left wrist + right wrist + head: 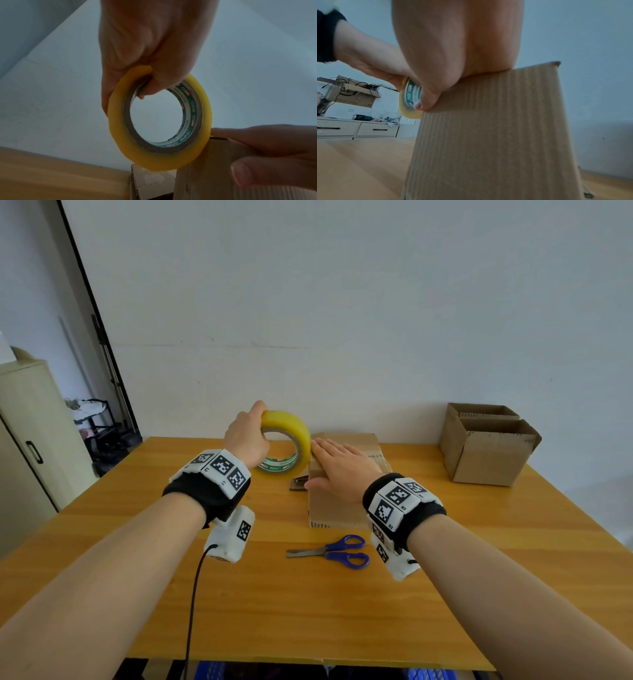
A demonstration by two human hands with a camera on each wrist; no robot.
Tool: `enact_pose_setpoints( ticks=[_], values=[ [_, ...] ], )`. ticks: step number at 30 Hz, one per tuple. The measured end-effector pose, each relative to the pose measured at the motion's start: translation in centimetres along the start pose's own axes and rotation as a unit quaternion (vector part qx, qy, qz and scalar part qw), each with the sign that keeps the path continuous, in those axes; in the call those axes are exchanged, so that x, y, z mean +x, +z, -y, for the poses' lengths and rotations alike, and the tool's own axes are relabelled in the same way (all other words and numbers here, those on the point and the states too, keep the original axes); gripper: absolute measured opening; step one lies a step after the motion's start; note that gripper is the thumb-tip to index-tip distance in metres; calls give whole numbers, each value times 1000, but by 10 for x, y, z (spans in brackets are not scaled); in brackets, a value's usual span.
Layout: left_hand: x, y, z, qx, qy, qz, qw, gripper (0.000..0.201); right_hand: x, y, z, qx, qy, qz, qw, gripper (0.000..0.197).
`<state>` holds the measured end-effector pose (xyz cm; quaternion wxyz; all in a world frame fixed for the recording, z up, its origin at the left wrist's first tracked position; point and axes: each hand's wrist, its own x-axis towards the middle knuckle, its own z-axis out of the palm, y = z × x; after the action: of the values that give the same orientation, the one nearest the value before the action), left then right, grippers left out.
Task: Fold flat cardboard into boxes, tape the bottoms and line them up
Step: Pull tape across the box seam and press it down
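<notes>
A brown cardboard box (337,508) stands on the wooden table (308,604) with its folded bottom facing up. My right hand (337,465) lies flat on top of the box (488,135), fingers straight, thumb down the near side. My left hand (246,436) grips a yellow tape roll (289,433), fingers hooked through its core, and holds it upright against the box's left top edge. In the left wrist view the tape roll (159,159) touches the box corner (214,155) beside my right hand's fingers (267,136). The right wrist view shows the tape roll (408,100) behind my thumb.
Blue-handled scissors (337,551) lie on the table in front of the box. Two open-topped cardboard boxes (486,443) stand side by side at the table's back right corner. A cabinet (30,446) is off to the left. A black cable (193,604) hangs from my left wrist.
</notes>
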<state>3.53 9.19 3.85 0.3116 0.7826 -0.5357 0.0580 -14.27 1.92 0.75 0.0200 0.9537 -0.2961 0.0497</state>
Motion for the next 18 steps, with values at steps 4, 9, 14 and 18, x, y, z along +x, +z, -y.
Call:
enact_pose_setpoints(
  ticks=[4, 9, 14, 18],
  values=[
    [0, 1, 10, 46, -7, 5, 999, 35, -1, -1, 0, -3, 3, 7, 1000, 78],
    [-10, 7, 31, 82, -22, 33, 996, 38, 0, -3, 1, 0, 6, 15, 1000, 78],
    [-18, 9, 36, -4, 1, 84, 996, 29, -4, -4, -7, -1, 10, 20, 1000, 78],
    [-21, 5, 38, -69, 19, 159, 985, 31, -9, -4, -15, -10, 14, 13, 1000, 77]
  ],
)
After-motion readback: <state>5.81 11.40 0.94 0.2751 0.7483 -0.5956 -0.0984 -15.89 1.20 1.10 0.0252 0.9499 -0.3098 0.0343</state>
